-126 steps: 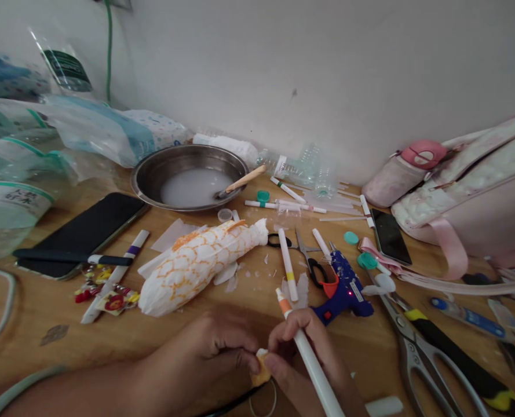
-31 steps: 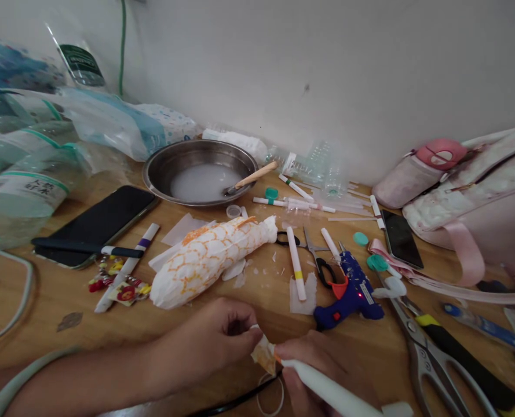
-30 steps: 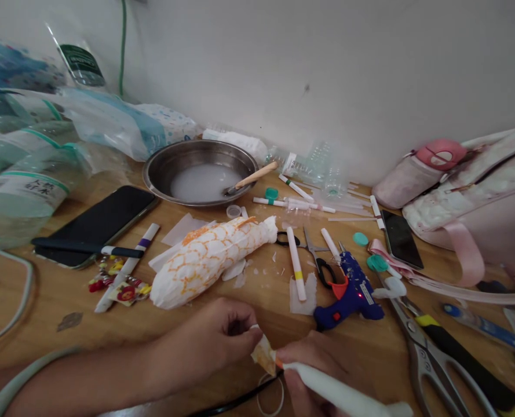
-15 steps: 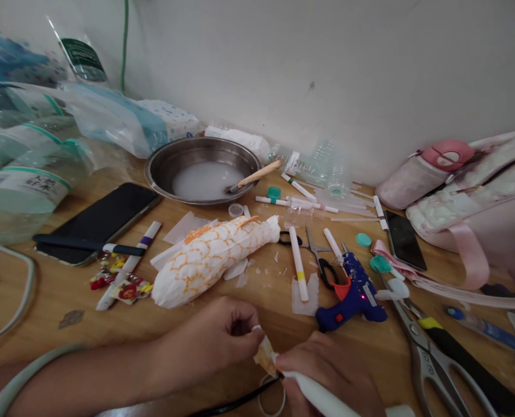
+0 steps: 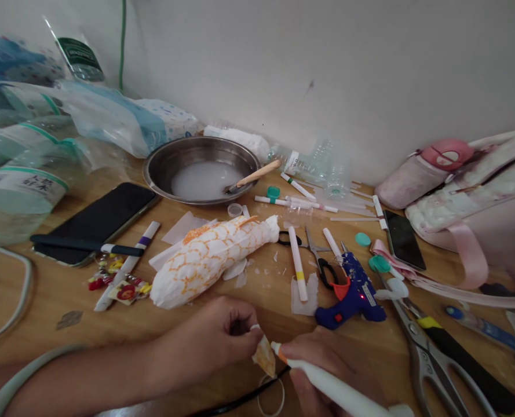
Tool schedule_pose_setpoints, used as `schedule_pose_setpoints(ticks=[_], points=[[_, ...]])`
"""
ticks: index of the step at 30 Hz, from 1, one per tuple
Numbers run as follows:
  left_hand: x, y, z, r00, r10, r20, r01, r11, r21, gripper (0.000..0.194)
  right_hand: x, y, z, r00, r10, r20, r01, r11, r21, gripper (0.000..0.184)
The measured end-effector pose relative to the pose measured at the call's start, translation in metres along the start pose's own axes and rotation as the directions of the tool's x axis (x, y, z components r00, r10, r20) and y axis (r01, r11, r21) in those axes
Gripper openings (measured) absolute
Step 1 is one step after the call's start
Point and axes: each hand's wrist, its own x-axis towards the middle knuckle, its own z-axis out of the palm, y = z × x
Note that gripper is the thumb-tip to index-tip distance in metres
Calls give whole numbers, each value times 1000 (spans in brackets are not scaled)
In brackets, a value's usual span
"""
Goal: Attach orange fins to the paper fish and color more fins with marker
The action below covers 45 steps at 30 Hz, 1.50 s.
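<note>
My left hand [image 5: 235, 330] pinches a small leaf-shaped piece [image 5: 265, 356], white at the top and coloured orange-yellow lower down. My right hand [image 5: 322, 359] grips a white marker [image 5: 335, 388] with an orange band near its tip. The marker's tip points at the piece, with a small gap between them. Beyond my hands lies a white fish figure [image 5: 214, 258] with orange scale lines drawn over its body and an orange fin on top. A black cable [image 5: 240, 402] and a thin pale ring [image 5: 271, 399] lie under the piece.
A blue glue gun [image 5: 353, 289] with a red light lies right of centre, beside black-handled scissors [image 5: 313, 249]. Large metal scissors [image 5: 426, 347] lie at the right. A metal bowl [image 5: 153, 168] of cloudy liquid holds a brush. Phones, markers and plastic bottles crowd the table.
My right hand has drawn the marker back a little to the right, so its tip now stands apart from the piece. My left hand stays almost where it was.
</note>
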Motion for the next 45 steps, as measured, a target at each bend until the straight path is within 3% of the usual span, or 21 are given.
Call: schedule_pose_setpoints(ticks=[4,9,14,18,21,24,29,34,41,44,45], points=[[1,0,0,1000,-21,-7,21,1000,6,25,1,0,3,1000,-10,-8,10,1000,-10,12],[1,-1,-1,1000,-9,-1,9,1000,-11,25,0,1,13,992,-2,-129,-1,1000,-20,12],[2,-2,0,1000,1,3,-1,1000,-23,24,2,-1,7,997,-65,-28,64,997,-33,11],[1,-1,0,1000,-9,-3,9,1000,-6,25,3,-2,6,996,-37,-79,35,999,-18,9],[1,0,0,1000,2,5,-2,1000,-10,24,6,-4,6,996,-80,-30,79,997,-18,11],[1,0,1,1000,5,0,-5,1000,1,24,8,-6,7,993,-54,-110,50,998,-32,12],[0,2,1,1000,-5,-14,6,1000,18,25,10,-8,6,996,-87,-24,84,991,-103,20],[0,-1,3,999,18,-28,-17,999,35,24,14,-8,3,984,-179,-18,172,968,-185,24],[1,-4,4,999,15,-35,-12,998,62,22,4,-1,20,967,-169,-193,118,962,-247,31],[1,-3,3,999,15,-32,-13,998,56,22,4,0,14,974,-201,-103,169,951,-260,29],[1,-2,3,999,7,-32,-5,999,54,22,4,0,10,979,-204,-24,192,952,-237,25]])
